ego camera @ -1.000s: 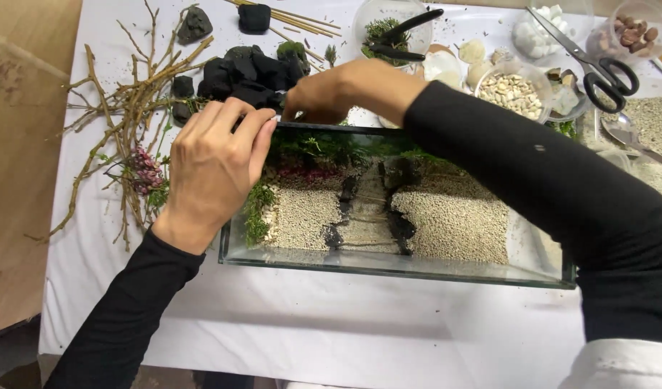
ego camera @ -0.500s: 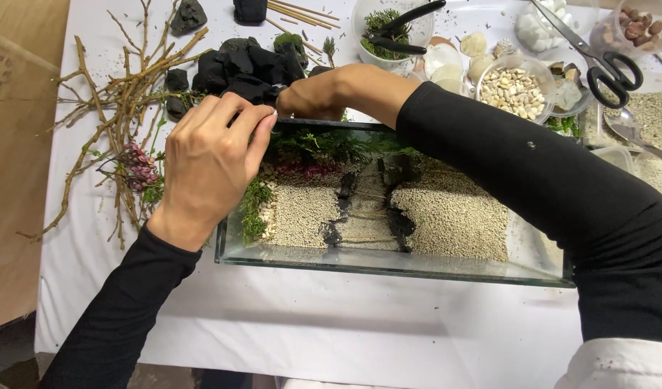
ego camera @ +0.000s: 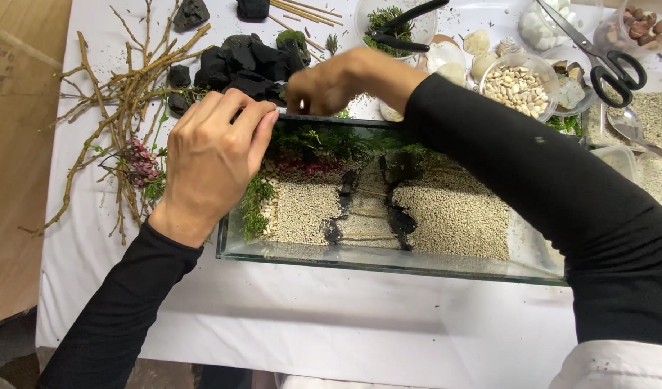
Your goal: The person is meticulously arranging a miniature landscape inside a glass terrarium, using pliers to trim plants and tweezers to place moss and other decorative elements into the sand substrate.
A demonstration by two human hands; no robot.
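A shallow glass tank (ego camera: 388, 261) sits on the white tabletop (ego camera: 331, 324), holding pale gravel split by dark strips, with green moss and red sprigs along its far wall. The left hand (ego camera: 212, 162) rests over its left corner, fingers curled narrow; what they pinch cannot be told. The right hand (ego camera: 338, 83) hovers at the far rim, fingertips pinched together. Nearby, a round tub of pale pebbles (ego camera: 516, 86) and a cup of greenery (ego camera: 385, 21) under black pliers (ego camera: 403, 29)

White-clothed table (ego camera: 345, 324), brown floor (ego camera: 17, 180), perhaps cardboard
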